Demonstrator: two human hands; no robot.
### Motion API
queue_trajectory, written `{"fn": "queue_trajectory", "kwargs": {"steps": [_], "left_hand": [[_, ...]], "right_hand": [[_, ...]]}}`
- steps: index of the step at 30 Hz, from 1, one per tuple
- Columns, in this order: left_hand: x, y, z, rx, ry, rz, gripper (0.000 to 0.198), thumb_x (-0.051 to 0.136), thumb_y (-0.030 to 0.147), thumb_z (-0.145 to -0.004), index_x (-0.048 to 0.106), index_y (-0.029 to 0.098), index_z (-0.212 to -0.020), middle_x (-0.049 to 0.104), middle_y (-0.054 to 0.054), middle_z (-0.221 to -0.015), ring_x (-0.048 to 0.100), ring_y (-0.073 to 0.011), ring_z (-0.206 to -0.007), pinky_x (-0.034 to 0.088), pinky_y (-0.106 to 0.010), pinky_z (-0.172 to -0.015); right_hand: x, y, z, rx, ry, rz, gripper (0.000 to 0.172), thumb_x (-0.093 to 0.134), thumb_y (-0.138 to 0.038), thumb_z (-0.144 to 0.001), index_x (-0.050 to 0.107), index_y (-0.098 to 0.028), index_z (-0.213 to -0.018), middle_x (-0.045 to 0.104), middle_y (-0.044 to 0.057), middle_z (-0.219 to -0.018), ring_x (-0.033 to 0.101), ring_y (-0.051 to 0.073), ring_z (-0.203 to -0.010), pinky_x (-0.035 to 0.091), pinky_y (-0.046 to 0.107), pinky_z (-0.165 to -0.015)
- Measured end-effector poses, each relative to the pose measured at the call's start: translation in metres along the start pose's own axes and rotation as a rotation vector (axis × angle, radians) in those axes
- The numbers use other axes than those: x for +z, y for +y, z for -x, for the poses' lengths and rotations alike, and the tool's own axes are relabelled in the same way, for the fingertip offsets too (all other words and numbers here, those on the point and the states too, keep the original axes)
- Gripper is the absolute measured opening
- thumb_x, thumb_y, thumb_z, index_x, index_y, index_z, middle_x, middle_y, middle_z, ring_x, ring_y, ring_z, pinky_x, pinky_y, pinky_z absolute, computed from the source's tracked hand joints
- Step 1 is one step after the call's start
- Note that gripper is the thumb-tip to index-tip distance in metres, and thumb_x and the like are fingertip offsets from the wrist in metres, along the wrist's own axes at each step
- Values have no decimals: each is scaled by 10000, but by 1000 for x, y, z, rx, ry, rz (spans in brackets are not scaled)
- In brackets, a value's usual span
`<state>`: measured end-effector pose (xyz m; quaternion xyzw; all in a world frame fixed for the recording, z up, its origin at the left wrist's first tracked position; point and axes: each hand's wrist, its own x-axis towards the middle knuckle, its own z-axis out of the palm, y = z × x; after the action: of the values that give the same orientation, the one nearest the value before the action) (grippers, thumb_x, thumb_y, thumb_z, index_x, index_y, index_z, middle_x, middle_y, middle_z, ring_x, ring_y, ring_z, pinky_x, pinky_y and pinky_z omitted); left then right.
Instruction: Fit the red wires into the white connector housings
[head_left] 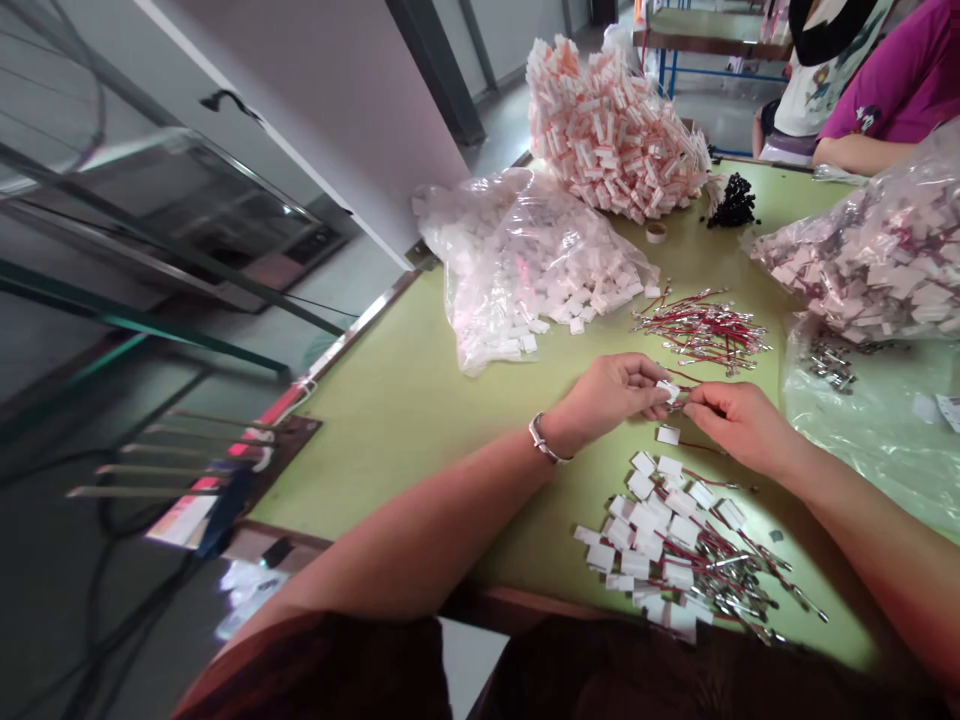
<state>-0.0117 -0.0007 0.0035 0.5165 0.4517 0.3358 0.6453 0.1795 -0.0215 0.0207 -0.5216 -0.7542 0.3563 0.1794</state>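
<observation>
My left hand (611, 392) pinches a small white plastic connector (667, 391) over the green table (405, 400). My right hand (731, 415) meets it from the right, fingers closed on a thin red wire (684, 378) at the connector. Just below lies one loose white connector (667, 435). Nearer to me sits a pile of finished connectors with red wires and metal ends (682, 550). Beyond my hands lies a bunch of loose red wires (701, 330).
A clear bag of white connectors (525, 265) lies at the back left, a big bundled heap of pink-white parts (611, 130) behind it. Further bags (877, 250) fill the right side. A black bunch (731, 205) and a tape roll (656, 232) lie beyond. Other people (892, 90) sit at the far end.
</observation>
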Motion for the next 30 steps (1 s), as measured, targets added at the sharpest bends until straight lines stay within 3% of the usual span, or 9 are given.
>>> {"fn": "queue_trajectory", "kwargs": {"steps": [7, 11, 13, 16, 17, 21, 26, 30], "left_hand": [[10, -9, 3, -9, -90, -33, 133, 699, 191, -736, 592, 129, -784, 638, 2, -543, 608, -90, -499, 484, -214, -518], [3, -3, 2, 63, -109, -224, 174, 667, 265, -773, 642, 133, -884, 655, -19, -647, 604, -99, -568, 498, -230, -569], [-14, 3, -3, 183, -16, -457, 270, 637, 326, -801, 657, 154, -1008, 683, -52, -817, 620, -131, -702, 511, -264, -671], [-50, 3, -16, 297, 470, -936, 293, 530, 307, -870, 653, 127, -1065, 645, -114, -995, 585, -216, -934, 463, -367, -879], [-61, 1, -21, 289, 539, -1061, 286, 513, 267, -872, 652, 107, -1065, 626, -136, -1022, 561, -244, -1003, 433, -391, -930], [-84, -9, -37, 205, 536, -1267, 263, 449, 204, -885, 684, 117, -963, 590, -139, -1015, 558, -258, -1002, 440, -375, -906], [-83, -10, -41, 202, 531, -1253, 220, 533, 225, -827, 685, 131, -956, 618, -118, -945, 574, -251, -928, 454, -361, -862], [-83, -13, -38, 201, 525, -1212, 326, 568, 239, -794, 660, 153, -1094, 624, -104, -941, 576, -248, -906, 459, -369, -860]], "right_hand": [[5, 10, -1, -89, -6, 124, 185, 486, -229, -816, 533, -199, -640, 528, -34, -561, 444, 103, -527, 350, 237, -530], [4, 6, 5, -74, -43, 136, 199, 492, -236, -820, 545, -199, -632, 538, -30, -564, 446, 104, -517, 350, 242, -518], [0, 0, 10, -91, -118, 106, 214, 496, -243, -826, 562, -204, -626, 538, -34, -557, 442, 100, -507, 344, 243, -505], [-8, -7, 14, -188, -274, 96, 198, 520, -261, -830, 636, -225, -674, 596, -24, -606, 488, 109, -536, 376, 258, -533], [-11, -6, 14, -211, -265, 118, 199, 516, -259, -836, 660, -235, -702, 625, -14, -646, 519, 118, -570, 399, 268, -563], [-17, 14, 2, -178, 0, 390, 205, 491, -233, -857, 695, -244, -848, 678, 36, -864, 583, 156, -693, 438, 312, -638], [-6, 34, -9, -215, 5, 683, 175, 503, -217, -879, 676, -219, -903, 645, 62, -926, 591, 193, -787, 416, 310, -607], [2, 33, -13, -206, 50, 793, 236, 442, -226, -917, 665, -188, -848, 630, 79, -883, 577, 198, -778, 392, 310, -595]]}}
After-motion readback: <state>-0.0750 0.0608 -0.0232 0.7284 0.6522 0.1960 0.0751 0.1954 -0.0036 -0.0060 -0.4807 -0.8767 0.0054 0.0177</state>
